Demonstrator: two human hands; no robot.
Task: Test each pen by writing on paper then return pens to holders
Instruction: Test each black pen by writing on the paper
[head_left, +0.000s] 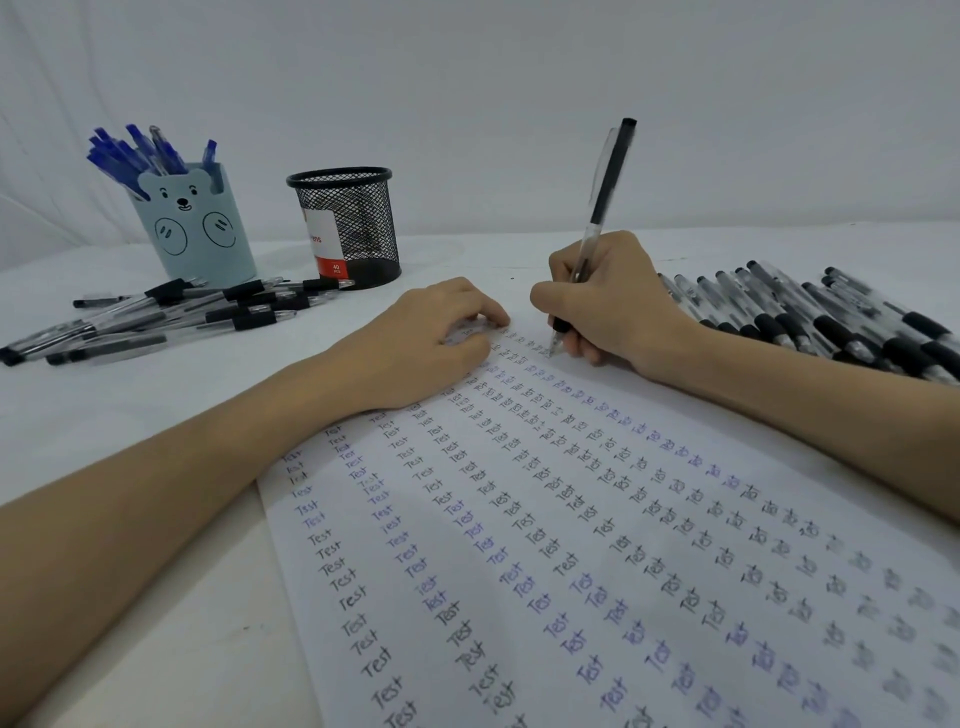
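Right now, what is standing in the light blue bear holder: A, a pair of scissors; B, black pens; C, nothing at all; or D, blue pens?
D: blue pens stand up out of the bear holder, while the black pens lie loose on the table in two piles.

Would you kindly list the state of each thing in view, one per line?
Right hand: grips a black pen, tip on paper.
Left hand: rests on the paper, fingers curled.
Paper: flat, filled with "Test" rows.
Bear holder: upright, holds blue pens.
Mesh holder: upright, no pens visible.
Left pen pile: loose on table.
Right pen pile: loose on table.
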